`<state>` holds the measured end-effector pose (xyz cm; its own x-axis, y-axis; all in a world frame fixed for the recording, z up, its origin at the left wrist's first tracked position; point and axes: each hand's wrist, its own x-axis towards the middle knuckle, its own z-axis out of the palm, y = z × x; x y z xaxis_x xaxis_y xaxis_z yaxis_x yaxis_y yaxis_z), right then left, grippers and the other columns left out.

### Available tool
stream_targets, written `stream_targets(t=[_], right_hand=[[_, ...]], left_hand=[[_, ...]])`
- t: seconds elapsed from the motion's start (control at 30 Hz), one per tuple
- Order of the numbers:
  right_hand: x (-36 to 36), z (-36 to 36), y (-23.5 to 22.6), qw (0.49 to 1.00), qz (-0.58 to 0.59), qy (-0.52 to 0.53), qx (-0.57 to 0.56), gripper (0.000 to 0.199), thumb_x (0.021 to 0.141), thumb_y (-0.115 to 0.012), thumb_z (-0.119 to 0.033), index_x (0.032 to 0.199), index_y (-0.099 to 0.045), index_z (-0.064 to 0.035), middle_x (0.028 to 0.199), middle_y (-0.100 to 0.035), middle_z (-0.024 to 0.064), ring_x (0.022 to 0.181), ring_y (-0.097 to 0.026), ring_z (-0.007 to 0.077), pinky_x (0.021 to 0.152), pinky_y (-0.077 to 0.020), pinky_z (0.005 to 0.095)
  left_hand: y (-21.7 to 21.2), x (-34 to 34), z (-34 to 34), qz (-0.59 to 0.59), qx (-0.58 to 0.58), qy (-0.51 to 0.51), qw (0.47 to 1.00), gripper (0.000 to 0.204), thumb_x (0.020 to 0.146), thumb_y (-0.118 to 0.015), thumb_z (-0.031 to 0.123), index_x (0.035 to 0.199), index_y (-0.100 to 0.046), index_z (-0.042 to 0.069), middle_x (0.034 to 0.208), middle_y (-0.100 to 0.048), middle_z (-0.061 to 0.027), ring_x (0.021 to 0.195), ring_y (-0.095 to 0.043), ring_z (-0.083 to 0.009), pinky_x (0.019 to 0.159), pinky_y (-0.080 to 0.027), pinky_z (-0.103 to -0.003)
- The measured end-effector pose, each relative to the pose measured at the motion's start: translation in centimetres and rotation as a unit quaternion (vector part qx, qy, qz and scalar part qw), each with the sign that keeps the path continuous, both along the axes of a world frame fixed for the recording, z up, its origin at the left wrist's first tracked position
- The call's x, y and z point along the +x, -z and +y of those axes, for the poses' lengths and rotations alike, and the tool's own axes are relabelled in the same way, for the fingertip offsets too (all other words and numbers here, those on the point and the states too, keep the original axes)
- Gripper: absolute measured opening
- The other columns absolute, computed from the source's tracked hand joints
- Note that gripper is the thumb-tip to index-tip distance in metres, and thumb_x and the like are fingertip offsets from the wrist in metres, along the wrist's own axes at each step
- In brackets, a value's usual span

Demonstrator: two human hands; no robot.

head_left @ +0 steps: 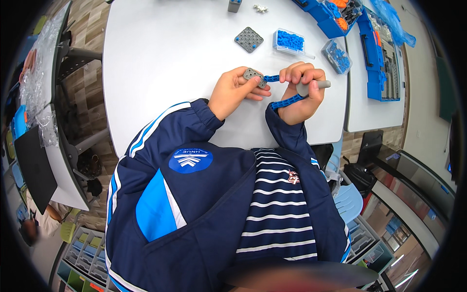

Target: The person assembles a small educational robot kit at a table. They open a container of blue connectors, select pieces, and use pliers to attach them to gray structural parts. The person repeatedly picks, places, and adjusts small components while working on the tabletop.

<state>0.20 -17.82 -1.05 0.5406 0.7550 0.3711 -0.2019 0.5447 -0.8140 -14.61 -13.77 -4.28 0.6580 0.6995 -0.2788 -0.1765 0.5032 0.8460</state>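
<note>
Left hand (234, 92) pinching grey holed plate (254, 76), right hand (302, 93) gripping grey tool (315, 86), blue strip (288, 101), white table (165, 63)

I wear a navy zip jacket with white sleeve stripes, bright blue panels and a round blue chest badge, open over a navy shirt with white stripes

The scene is seen through a single wide fisheye view worn on the head, aimed steeply down past the chest onto a white table (160, 58). The hands are caught close, near the middle of the frame. Straight edges are bent toward the dark rim, where neighbouring furniture and floor are taken in.
</note>
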Motion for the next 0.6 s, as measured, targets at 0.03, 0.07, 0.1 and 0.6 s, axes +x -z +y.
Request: stream_targets(t=[0.03,0.07,0.1,0.6], right_hand=[[-0.03,0.00,-0.04,1.000,-0.002,0.003,0.000,0.019,0.095,-0.043,-0.021,0.089,-0.044,-0.0032,0.078,-0.047,0.0133,0.072,-0.047,0.0224,0.065,-0.0489,0.0403],[0.00,0.00,-0.11,1.000,-0.004,0.006,-0.001,0.019,0.095,-0.043,-0.021,0.089,-0.044,-0.0032,0.078,-0.047,0.0133,0.072,-0.047,0.0223,0.065,-0.0486,0.0403],[0.02,0.00,-0.15,1.000,-0.008,0.016,-0.007,0.019,0.095,-0.043,-0.021,0.089,-0.044,-0.0032,0.078,-0.047,0.0133,0.072,-0.047,0.0223,0.065,-0.0484,0.0402],[0.14,0.01,-0.16,1.000,0.010,-0.002,-0.002,0.017,0.095,-0.042,-0.020,0.089,-0.044,-0.0038,0.078,-0.046,0.0126,0.072,-0.047,0.0218,0.064,-0.0479,0.0391]], left_hand=[[0.00,-0.02,0.00,0.001,-0.001,-0.002,1.000,0.030,0.106,-0.055,0.016,0.122,-0.058,-0.008,0.108,-0.073,-0.0238,0.099,-0.075,-0.0299,0.081,-0.062,-0.030],[-0.02,-0.02,-0.02,0.003,-0.003,-0.005,1.000,0.029,0.106,-0.055,0.016,0.122,-0.058,-0.008,0.108,-0.073,-0.0239,0.099,-0.075,-0.0298,0.081,-0.062,-0.031],[-0.05,-0.02,-0.05,0.005,-0.005,-0.007,1.000,0.029,0.106,-0.055,0.016,0.122,-0.058,-0.009,0.108,-0.073,-0.0239,0.099,-0.075,-0.0297,0.082,-0.062,-0.031],[-0.40,0.01,0.02,0.010,-0.028,-0.018,0.999,0.029,0.104,-0.060,0.015,0.120,-0.061,-0.009,0.104,-0.073,-0.0234,0.095,-0.076,-0.0279,0.082,-0.062,-0.030]])
